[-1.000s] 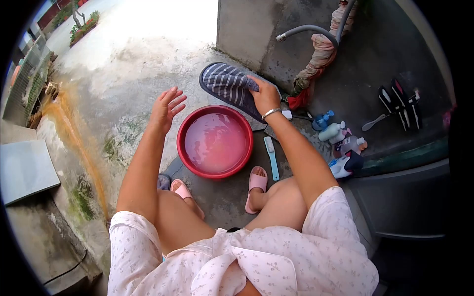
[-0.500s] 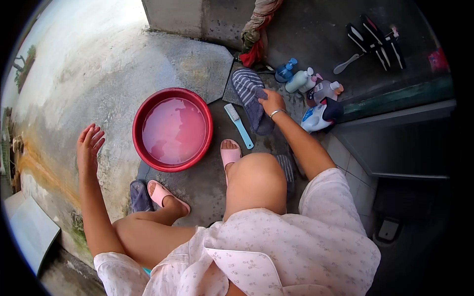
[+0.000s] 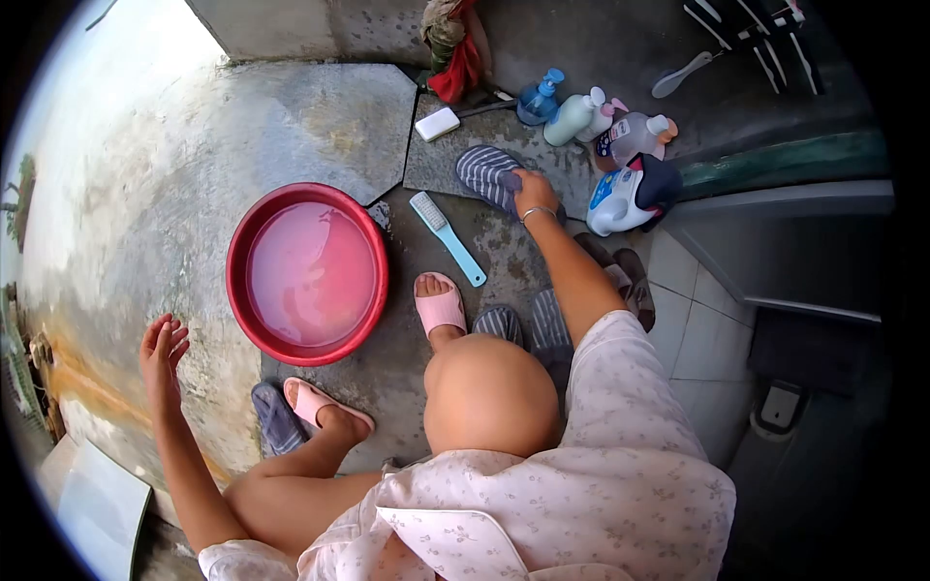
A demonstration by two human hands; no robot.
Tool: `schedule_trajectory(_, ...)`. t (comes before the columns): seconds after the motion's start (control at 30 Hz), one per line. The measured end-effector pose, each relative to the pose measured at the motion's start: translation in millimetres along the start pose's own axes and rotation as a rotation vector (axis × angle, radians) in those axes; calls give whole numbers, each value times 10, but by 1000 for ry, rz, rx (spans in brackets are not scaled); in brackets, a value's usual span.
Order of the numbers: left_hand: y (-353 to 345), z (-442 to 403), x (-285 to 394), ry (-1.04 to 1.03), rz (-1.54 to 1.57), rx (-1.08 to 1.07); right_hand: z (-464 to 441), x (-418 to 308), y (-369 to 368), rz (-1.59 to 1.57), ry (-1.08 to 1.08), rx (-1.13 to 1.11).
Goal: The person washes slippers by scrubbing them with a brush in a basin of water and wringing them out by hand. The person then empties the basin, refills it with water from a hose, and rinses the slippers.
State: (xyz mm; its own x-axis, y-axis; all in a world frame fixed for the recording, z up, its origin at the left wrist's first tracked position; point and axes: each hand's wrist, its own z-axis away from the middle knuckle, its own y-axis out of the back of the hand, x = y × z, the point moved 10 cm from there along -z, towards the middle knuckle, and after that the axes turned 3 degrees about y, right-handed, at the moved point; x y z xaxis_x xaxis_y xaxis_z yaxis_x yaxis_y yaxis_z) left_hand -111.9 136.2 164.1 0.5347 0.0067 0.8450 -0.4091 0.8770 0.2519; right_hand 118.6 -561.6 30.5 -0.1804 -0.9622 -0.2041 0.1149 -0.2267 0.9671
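My right hand [image 3: 535,194] grips a striped grey slipper [image 3: 487,174] by its near part, low over the paving beside the bottles. My left hand [image 3: 164,349] is held out at the left with its fingers apart and holds nothing. Between the two hands stands a red basin [image 3: 239,276] with pinkish, cloudy water. A light blue brush [image 3: 451,240] lies on the floor right of the basin, bristles up. Further back is a white bar of soap [image 3: 437,124].
Several bottles, among them a blue pump bottle [image 3: 538,102] and a white detergent bottle [image 3: 620,198], stand at the right. More striped slippers [image 3: 551,324] are by my right knee; a grey slipper [image 3: 277,416] is beside my left foot. A red cloth [image 3: 457,73] hangs behind.
The slipper in my right hand has gone from above the basin's far side to the right, lower down. My left hand has moved left, away from the basin. The view has turned right.
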Motion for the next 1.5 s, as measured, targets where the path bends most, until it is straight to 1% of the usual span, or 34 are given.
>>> schedule_trajectory(0.13,-120,-32,39,19,-16,-20,72,26,-138,4,-25,25)
schedule_trajectory(0.2,-178,-29,86,19,-30,-26,294,27,45,-86,5,322)
schedule_trajectory(0.23,-193,-37,95,16,-28,-30,416,24,70,-84,2,326)
schedule_trajectory(0.3,-154,-46,100,6,-13,-7,753,-49,168,-218,84,391)
schedule_trajectory(0.37,-133,-32,140,-19,0,-11,1076,-82,103,-308,166,340)
schedule_trajectory(0.43,-58,9,165,-47,16,-15,1388,-23,-231,-455,208,175)
schedule_trajectory(0.47,28,15,174,-62,48,0,1564,-22,-227,-455,212,181)
schedule_trajectory(0.53,233,14,174,-81,101,12,1838,-61,-395,-466,199,-16)
schedule_trajectory(0.57,331,40,171,-86,101,5,1932,-50,-385,-466,195,-9)
schedule_trajectory(0.63,581,98,162,-102,171,45,2077,-62,-500,-506,212,-119)
schedule_trajectory(0.7,838,134,48,-102,184,38,2147,-47,-494,-515,243,-106)
schedule_trajectory(0.77,1115,258,-132,-61,201,64,2199,-40,-511,-545,254,-165)
schedule_trajectory(0.8,1246,313,-300,-13,156,60,2234,-83,-460,-544,274,-174)
schedule_trajectory(0.87,1460,530,-670,60,-7,122,2266,-92,-308,-568,228,-236)
schedule_trajectory(0.9,1569,936,-912,58,73,161,2242,-107,-316,-519,219,-345)
schedule_trajectory(0.97,1632,1250,-1405,110,141,244,2289,-161,-434,-489,221,-469)
schedule_trajectory(1.07,1514,1613,-2224,192,252,355,2453,-501,-818,-429,261,-695)
schedule_trajectory(1.1,1474,1630,-2647,232,301,358,2555,-676,-950,-390,281,-763)
schedule_trajectory(1.13,1391,1704,-2916,269,290,386,2674,-791,-1070,-360,293,-831)
schedule_trajectory(1.23,1095,1889,-3444,315,343,446,2995,-1192,-1349,-263,348,-980)
schedule_trajectory(1.3,950,1959,-3820,383,304,561,3161,-1369,-1485,-215,366,-1050)
schedule_trajectory(1.33,862,1985,-3879,389,320,562,3231,-1442,-1525,-204,374,-1071)
schedule_trajectory(1.4,766,2007,-3652,298,-395,556,3273,-1522,-1567,-187,386,-1098)
schedule_trajectory(1.43,717,1993,-3700,301,-385,551,3273,-1546,-1566,-185,389,-1104)
schedule_trajectory(1.5,635,1921,-3626,176,-515,627,3232,-1551,-1543,-185,386,-1107)
